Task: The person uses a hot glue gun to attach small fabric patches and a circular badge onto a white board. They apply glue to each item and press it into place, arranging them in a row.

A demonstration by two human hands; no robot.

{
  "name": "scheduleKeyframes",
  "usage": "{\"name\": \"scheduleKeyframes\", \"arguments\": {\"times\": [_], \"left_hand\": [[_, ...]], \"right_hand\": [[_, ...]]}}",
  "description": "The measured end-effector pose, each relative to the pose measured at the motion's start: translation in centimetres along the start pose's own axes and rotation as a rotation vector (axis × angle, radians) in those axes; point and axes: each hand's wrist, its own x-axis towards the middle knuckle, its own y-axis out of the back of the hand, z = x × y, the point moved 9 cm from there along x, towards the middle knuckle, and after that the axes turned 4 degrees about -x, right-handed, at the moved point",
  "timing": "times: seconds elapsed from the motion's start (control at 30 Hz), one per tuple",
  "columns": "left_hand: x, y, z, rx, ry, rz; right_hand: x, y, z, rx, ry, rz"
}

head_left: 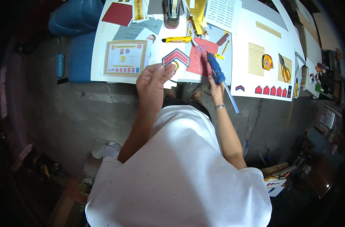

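My left hand (153, 78) pinches a chevron patch (179, 56) with red and white stripes and a dark edge, held up near the front edge of the white table. A blue glue gun (215, 68) is in my right hand (217, 90), its nozzle pointing away over the table. A pale glue stick (233, 100) sticks out of its back end. Under the nozzle lies a red sheet (197, 66) strewn with thin clear strands. Partly behind my left fingers shows a round gold-coloured ring (176, 66). The fingers' grip on the gun is partly hidden.
A framed certificate (145, 58), a yellow utility knife (176, 39) and a tape dispenser (172, 17) lie left of the red sheet. To the right are a tape measure (267, 62), scissors (284, 70), red badges (272, 90) in a row and a small chevron (239, 88).
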Motion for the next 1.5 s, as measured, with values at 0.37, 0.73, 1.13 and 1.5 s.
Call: {"name": "scheduleKeyframes", "arguments": {"times": [0.37, 0.73, 1.13, 1.5], "left_hand": [[0.5, -1.2, 3.1, 0.049, -0.038, -0.093], [0.0, -2.2, 1.0, 0.333, -0.091, -0.102], [-17.2, -21.8, -9.1, 1.112, -1.254, -0.933], [-27.2, -31.1, -22.7, 1.135, -1.341, -1.223]], "right_hand": [[3.9, -4.2, 2.7, -0.111, 0.16, 0.196], [-3.1, -0.6, 1.5, -0.354, 0.259, 0.296], [-20.1, 26.0, -7.7, 0.324, 0.24, 0.323], [-17.7, 35.9, -1.8, 0.66, 0.08, 0.229]]}}
